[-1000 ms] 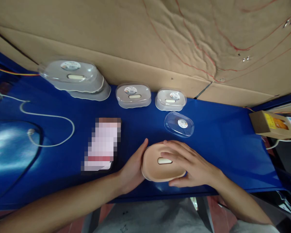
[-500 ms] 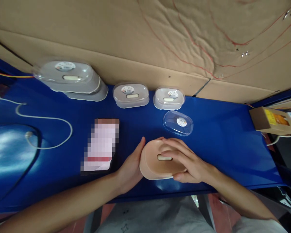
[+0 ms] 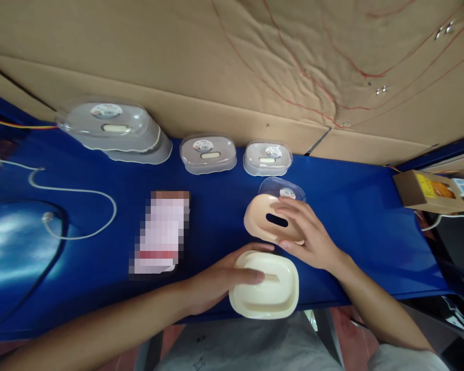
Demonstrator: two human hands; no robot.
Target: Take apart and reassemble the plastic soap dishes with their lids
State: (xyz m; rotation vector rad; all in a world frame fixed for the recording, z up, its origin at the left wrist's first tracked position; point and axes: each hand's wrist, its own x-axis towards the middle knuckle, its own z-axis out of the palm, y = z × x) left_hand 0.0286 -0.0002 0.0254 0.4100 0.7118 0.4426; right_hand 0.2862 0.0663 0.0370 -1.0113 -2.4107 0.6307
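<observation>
My left hand is closed on a cream plastic piece, an oval shape with a raised bar in its middle. The thumb lies over that bar, and the piece is above the table's front edge. Farther back, my right hand grips a peach-coloured oval shell with a slot through it; dark blue shows through the slot. Partly covered by the shell, a clear plastic lid with a round label lies on the blue table.
Along the cardboard wall stand a stacked pair of grey lidded boxes, a middle box and a smaller one. A blurred-out phone and white cable lie left; an open carton is at right.
The peach shell and the cream piece, nested together before, are now apart. My right hand has moved the shell away from me; my left hand holds the cream piece nearer my body.
</observation>
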